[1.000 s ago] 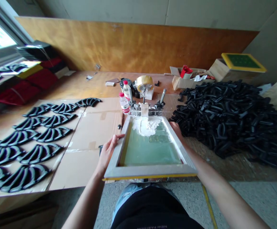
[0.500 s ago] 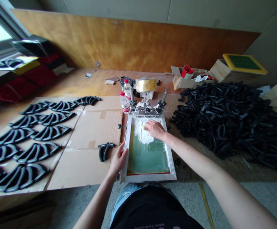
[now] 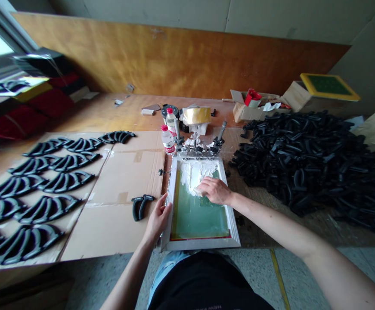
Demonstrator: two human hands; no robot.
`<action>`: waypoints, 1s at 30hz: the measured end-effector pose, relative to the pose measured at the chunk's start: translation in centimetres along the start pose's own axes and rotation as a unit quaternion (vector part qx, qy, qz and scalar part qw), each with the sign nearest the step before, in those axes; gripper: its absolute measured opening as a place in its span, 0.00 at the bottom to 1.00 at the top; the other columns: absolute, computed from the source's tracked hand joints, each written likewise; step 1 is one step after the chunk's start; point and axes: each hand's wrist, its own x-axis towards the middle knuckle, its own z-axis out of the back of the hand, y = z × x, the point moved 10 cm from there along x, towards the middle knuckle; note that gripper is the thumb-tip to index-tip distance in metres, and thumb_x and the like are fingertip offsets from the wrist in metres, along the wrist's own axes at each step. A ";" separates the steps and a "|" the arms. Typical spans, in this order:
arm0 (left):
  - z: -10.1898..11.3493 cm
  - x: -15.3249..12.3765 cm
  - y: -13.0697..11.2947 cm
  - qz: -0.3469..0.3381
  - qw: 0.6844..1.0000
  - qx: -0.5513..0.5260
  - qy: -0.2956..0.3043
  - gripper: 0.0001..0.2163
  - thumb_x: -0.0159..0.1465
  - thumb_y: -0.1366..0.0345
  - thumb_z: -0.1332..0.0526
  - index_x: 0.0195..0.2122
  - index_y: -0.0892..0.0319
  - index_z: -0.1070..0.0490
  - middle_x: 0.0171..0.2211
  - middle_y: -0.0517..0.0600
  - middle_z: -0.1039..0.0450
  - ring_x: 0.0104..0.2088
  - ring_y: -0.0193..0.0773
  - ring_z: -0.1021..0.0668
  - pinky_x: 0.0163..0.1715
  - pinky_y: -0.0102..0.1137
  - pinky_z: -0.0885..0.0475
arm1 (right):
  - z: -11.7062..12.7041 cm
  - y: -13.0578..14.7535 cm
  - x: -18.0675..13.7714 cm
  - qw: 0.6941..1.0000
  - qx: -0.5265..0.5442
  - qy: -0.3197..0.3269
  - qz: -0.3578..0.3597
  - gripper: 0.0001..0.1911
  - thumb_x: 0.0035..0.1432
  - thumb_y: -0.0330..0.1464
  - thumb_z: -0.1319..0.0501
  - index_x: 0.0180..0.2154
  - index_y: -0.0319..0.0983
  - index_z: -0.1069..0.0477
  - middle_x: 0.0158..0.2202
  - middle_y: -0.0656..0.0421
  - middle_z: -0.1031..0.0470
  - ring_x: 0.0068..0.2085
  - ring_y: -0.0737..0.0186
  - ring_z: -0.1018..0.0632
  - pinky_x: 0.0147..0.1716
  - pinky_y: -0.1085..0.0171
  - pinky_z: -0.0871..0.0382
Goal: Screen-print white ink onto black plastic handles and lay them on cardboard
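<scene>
A framed printing screen [image 3: 235, 232] with green mesh lies flat in front of me, hinged to a metal clamp [image 3: 197, 149] at its far end. White ink [image 3: 195, 172] is spread over the far part of the mesh. My right hand [image 3: 215, 190] is closed on a squeegee, mostly hidden under the fingers, and rests in the ink. My left hand [image 3: 158, 217] grips the frame's left rail near the front corner. A black curved plastic part [image 3: 141, 205] lies on the cardboard just left of the frame.
Rows of black curved parts [image 3: 41, 185] lie on cardboard sheets [image 3: 122, 181] at the left. A big heap of the same parts [image 3: 313, 159] fills the right side. Two bottles [image 3: 169, 133], a tape roll [image 3: 196, 115] and open boxes [image 3: 255, 107] stand behind the screen.
The screen came down from tilted to flat. My right hand left the frame's right edge, went into the ink and has pulled toward me. My left hand slid nearer along the left rail.
</scene>
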 end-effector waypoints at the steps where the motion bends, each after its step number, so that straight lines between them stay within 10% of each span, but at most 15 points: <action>1: 0.0 -0.1 -0.1 0.003 1.000 -0.003 0.002 0.37 0.57 0.45 0.38 0.64 0.61 0.40 0.34 0.53 0.22 0.32 0.42 0.21 0.30 0.32 0.28 | 0.5 -0.5 0.4 1.000 0.015 -0.005 -0.016 0.04 0.60 0.27 0.40 0.37 0.38 0.27 0.35 0.57 0.26 0.40 0.58 0.27 0.40 0.63 0.35; 8: 1.9 -1.5 -5.4 -0.023 0.999 -0.021 0.009 0.33 0.58 0.43 0.39 0.60 0.55 0.34 0.39 0.51 0.22 0.35 0.40 0.22 0.32 0.29 0.29 | 5.9 -9.5 5.9 0.975 0.013 -0.081 -0.205 0.30 0.58 0.35 0.34 0.61 0.47 0.37 0.43 0.57 0.24 0.39 0.60 0.24 0.41 0.64 0.33; 13: 2.3 -1.3 -12.9 -0.111 0.988 -0.107 0.001 0.27 0.60 0.40 0.44 0.48 0.58 0.26 0.38 0.50 0.23 0.31 0.37 0.24 0.28 0.29 0.29 | 9.6 -17.5 -1.3 0.903 0.020 -0.187 -0.386 0.17 0.65 0.34 0.45 0.53 0.40 0.31 0.34 0.57 0.23 0.35 0.59 0.24 0.39 0.62 0.32; 16: 1.9 0.1 -16.8 -0.175 0.968 -0.180 -0.015 0.26 0.60 0.41 0.44 0.51 0.56 0.30 0.46 0.51 0.26 0.41 0.39 0.23 0.34 0.31 0.26 | 6.7 -18.2 -6.3 0.875 0.051 -0.176 -0.447 0.11 0.64 0.32 0.46 0.44 0.37 0.27 0.33 0.56 0.23 0.35 0.58 0.24 0.39 0.61 0.32; 19: 1.2 1.4 -18.1 -0.177 0.952 -0.247 -0.026 0.24 0.60 0.46 0.41 0.51 0.56 0.31 0.43 0.51 0.26 0.41 0.39 0.23 0.32 0.30 0.25 | 1.5 -14.1 -6.2 0.923 0.086 -0.116 -0.356 0.10 0.59 0.34 0.38 0.43 0.39 0.28 0.37 0.56 0.23 0.39 0.59 0.25 0.41 0.61 0.32; 23: -1.7 1.0 -13.5 -0.094 0.953 -0.286 -0.028 0.24 0.62 0.47 0.42 0.53 0.55 0.34 0.44 0.53 0.25 0.38 0.37 0.22 0.30 0.28 0.26 | -2.2 -7.0 -3.7 0.970 0.041 -0.053 -0.235 0.12 0.54 0.33 0.32 0.42 0.40 0.28 0.41 0.55 0.25 0.46 0.56 0.28 0.47 0.57 0.35; 27: -9.1 -2.2 -3.3 0.130 0.953 -0.246 0.121 0.26 0.60 0.43 0.41 0.52 0.57 0.33 0.50 0.59 0.25 0.44 0.45 0.21 0.35 0.37 0.22 | -1.8 -0.2 -3.0 0.973 -0.011 -0.075 -0.219 0.06 0.60 0.35 0.37 0.37 0.39 0.27 0.37 0.54 0.27 0.44 0.55 0.30 0.46 0.57 0.34; 30: -9.4 -3.8 1.9 0.188 0.943 -0.242 0.128 0.23 0.59 0.43 0.41 0.45 0.58 0.30 0.41 0.55 0.22 0.39 0.44 0.19 0.35 0.38 0.22 | -3.3 6.4 -2.5 0.998 0.017 -0.032 -0.046 0.06 0.63 0.34 0.41 0.39 0.42 0.26 0.36 0.57 0.26 0.42 0.58 0.29 0.44 0.61 0.34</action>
